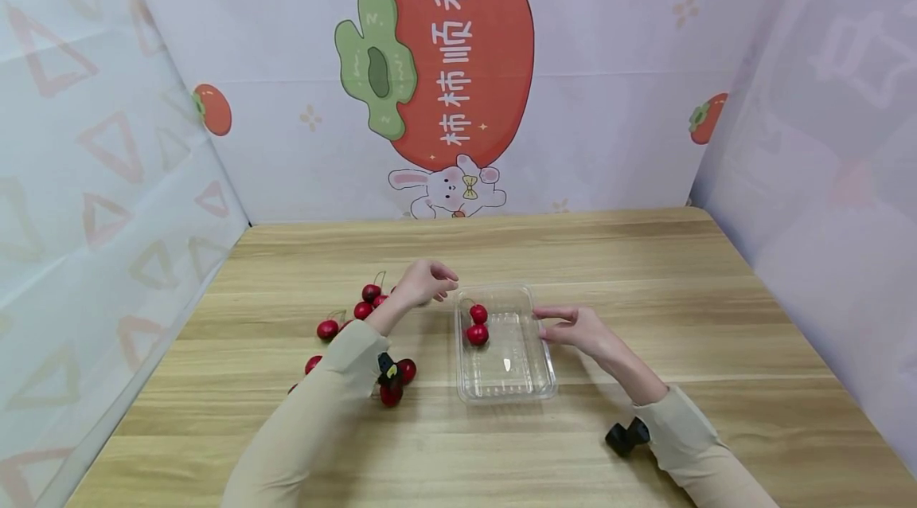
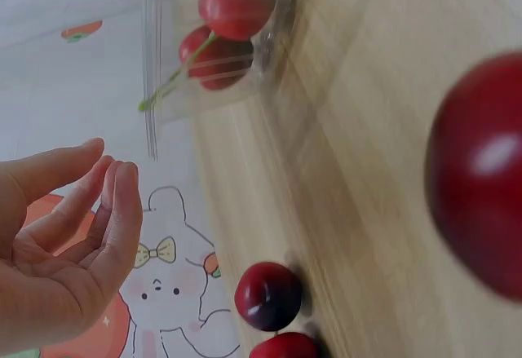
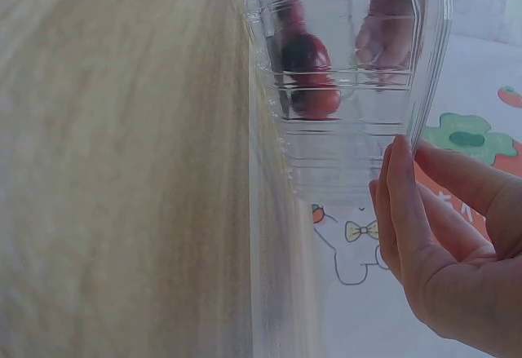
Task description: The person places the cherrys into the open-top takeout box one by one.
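Note:
A clear plastic box (image 1: 505, 392) stands on the table with two red cherries (image 1: 478, 334) in it, near its left wall. At its right rim, my right hand (image 1: 579, 330) pinches the edge between thumb and fingers. The right wrist view shows this right hand (image 3: 457, 244) at the rim too. Just beyond the box's left rim hovers my left hand (image 1: 424, 283). Nothing shows between the bent fingers of the left hand (image 2: 73, 236), whose tips come close to the thumb. One cherry in the box has a green stem (image 2: 167, 89).
Several loose cherries (image 1: 364, 310) lie on the wooden table (image 1: 645, 253) left of the box, some partly hidden by the left arm. Two more cherries (image 1: 391, 392) sit beside the left wrist. A printed cloth (image 1: 609, 94) stands behind the table.

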A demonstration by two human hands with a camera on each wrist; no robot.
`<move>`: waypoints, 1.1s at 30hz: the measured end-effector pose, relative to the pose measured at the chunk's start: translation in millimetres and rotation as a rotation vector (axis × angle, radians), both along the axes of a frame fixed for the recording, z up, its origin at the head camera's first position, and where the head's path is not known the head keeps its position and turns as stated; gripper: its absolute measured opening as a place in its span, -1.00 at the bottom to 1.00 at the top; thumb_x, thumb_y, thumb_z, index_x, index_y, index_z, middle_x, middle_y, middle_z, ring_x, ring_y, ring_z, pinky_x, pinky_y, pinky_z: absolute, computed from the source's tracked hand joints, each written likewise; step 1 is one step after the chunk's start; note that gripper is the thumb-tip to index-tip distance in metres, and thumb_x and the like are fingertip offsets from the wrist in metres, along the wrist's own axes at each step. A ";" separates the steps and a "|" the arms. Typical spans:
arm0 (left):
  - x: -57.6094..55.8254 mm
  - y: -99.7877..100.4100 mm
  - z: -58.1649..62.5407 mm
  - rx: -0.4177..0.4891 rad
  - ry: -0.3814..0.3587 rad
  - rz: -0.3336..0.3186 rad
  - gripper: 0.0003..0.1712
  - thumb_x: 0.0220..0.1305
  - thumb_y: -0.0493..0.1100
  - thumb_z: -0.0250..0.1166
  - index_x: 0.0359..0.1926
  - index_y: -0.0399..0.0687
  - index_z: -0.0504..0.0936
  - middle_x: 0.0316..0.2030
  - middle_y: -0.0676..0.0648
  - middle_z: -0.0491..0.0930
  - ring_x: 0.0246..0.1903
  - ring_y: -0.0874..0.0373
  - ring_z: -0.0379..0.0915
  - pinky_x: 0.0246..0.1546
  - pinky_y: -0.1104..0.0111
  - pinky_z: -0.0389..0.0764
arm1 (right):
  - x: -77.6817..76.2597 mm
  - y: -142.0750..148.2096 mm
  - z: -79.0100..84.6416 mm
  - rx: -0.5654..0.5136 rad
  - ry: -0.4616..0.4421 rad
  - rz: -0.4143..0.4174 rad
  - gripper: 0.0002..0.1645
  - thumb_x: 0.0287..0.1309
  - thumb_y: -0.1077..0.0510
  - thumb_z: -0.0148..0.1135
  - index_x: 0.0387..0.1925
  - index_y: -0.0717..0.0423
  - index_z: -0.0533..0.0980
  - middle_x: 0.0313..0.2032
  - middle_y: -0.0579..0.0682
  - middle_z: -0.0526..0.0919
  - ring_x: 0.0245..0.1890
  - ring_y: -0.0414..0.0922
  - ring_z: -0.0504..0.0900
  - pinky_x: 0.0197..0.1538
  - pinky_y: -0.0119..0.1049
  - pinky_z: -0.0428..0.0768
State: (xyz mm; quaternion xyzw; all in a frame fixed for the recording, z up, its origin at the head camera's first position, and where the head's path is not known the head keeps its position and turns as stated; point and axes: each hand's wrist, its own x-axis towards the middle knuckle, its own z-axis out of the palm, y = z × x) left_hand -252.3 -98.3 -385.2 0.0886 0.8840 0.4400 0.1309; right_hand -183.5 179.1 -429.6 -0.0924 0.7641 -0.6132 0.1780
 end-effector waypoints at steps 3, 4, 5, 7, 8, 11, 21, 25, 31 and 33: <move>-2.8 -4.4 3.6 -0.034 0.032 -0.015 -0.77 0.13 -0.26 0.19 -0.21 -0.34 0.58 -0.34 -0.30 0.58 -0.45 -0.05 0.55 -0.36 0.13 0.56 | -0.1 0.1 0.0 -0.005 -0.001 0.001 -0.42 0.03 0.21 0.21 0.08 0.41 0.32 0.05 0.30 0.40 -0.18 -0.01 0.59 -0.02 -0.24 0.47; -3.9 -5.9 4.4 -0.035 0.043 -0.020 -0.77 0.14 -0.27 0.19 -0.21 -0.35 0.57 -0.34 -0.30 0.58 -0.43 -0.08 0.54 -0.35 0.14 0.55 | -0.2 0.1 -0.2 -0.006 0.000 0.001 -0.42 0.03 0.21 0.21 0.07 0.41 0.32 0.05 0.30 0.40 -0.19 -0.01 0.59 -0.03 -0.24 0.47; -5.4 -7.6 4.4 -0.037 0.060 -0.031 -0.77 0.14 -0.27 0.18 -0.21 -0.37 0.57 -0.34 -0.30 0.58 -0.42 -0.09 0.54 -0.36 0.15 0.56 | -0.3 0.1 -0.4 -0.008 0.000 0.001 -0.42 0.03 0.22 0.21 0.07 0.42 0.32 0.05 0.30 0.40 -0.19 -0.02 0.59 -0.04 -0.25 0.48; -8.9 -11.3 3.7 -0.044 0.092 -0.047 -0.77 0.14 -0.28 0.18 -0.21 -0.38 0.57 -0.36 -0.29 0.58 -0.41 -0.13 0.52 -0.37 0.18 0.56 | -0.5 0.3 -0.8 -0.010 0.001 0.002 -0.42 0.02 0.21 0.22 0.07 0.42 0.33 0.05 0.30 0.40 -0.19 -0.02 0.59 -0.04 -0.25 0.48; -10.5 -13.1 3.6 -0.051 0.108 -0.055 -0.76 0.14 -0.29 0.17 -0.20 -0.39 0.57 -0.36 -0.29 0.58 -0.40 -0.14 0.52 -0.39 0.20 0.56 | -0.6 0.3 -1.0 -0.014 0.000 0.002 -0.42 0.02 0.21 0.22 0.07 0.42 0.33 0.05 0.31 0.40 -0.19 -0.02 0.59 -0.05 -0.27 0.49; -15.1 -18.0 2.3 -0.075 0.147 -0.070 -0.78 0.14 -0.29 0.16 -0.21 -0.37 0.57 -0.36 -0.25 0.59 -0.40 -0.12 0.51 -0.46 0.31 0.55 | -0.7 0.4 -1.3 -0.018 -0.002 0.001 -0.42 0.02 0.21 0.22 0.07 0.42 0.33 0.06 0.31 0.39 -0.20 -0.05 0.59 -0.06 -0.28 0.49; -25.3 -29.1 -5.2 -0.138 0.190 -0.093 -0.78 0.14 -0.33 0.15 -0.21 -0.40 0.57 -0.28 -0.24 0.58 -0.35 0.04 0.49 -0.34 0.33 0.52 | -1.0 0.4 -1.7 -0.024 -0.006 0.000 -0.42 0.02 0.23 0.22 0.07 0.42 0.33 0.06 0.31 0.39 -0.21 -0.06 0.60 -0.08 -0.29 0.51; -29.0 -32.8 -7.8 -0.157 0.181 -0.098 -0.78 0.15 -0.34 0.13 -0.20 -0.40 0.56 -0.28 -0.25 0.58 -0.36 0.04 0.50 -0.36 0.34 0.52 | -1.0 0.5 -1.9 -0.021 -0.003 0.002 -0.43 0.01 0.23 0.22 0.07 0.41 0.33 0.07 0.31 0.39 -0.23 -0.10 0.60 -0.10 -0.30 0.51; -34.9 -34.8 -10.7 -0.192 0.152 -0.084 -0.77 0.16 -0.33 0.11 -0.18 -0.38 0.56 -0.27 -0.24 0.58 -0.40 0.03 0.49 -0.46 0.41 0.48 | -1.0 0.4 -1.9 -0.024 -0.001 0.001 -0.44 0.02 0.25 0.21 0.07 0.41 0.33 0.07 0.31 0.39 -0.23 -0.11 0.60 -0.11 -0.31 0.52; -37.0 -35.4 -12.5 -0.205 0.149 -0.088 -0.77 0.16 -0.34 0.12 -0.18 -0.38 0.56 -0.28 -0.23 0.58 -0.39 0.03 0.49 -0.44 0.40 0.49 | -0.9 0.1 -1.8 -0.028 -0.002 0.000 -0.45 0.03 0.26 0.20 0.07 0.42 0.33 0.07 0.32 0.38 -0.22 -0.09 0.60 -0.11 -0.31 0.52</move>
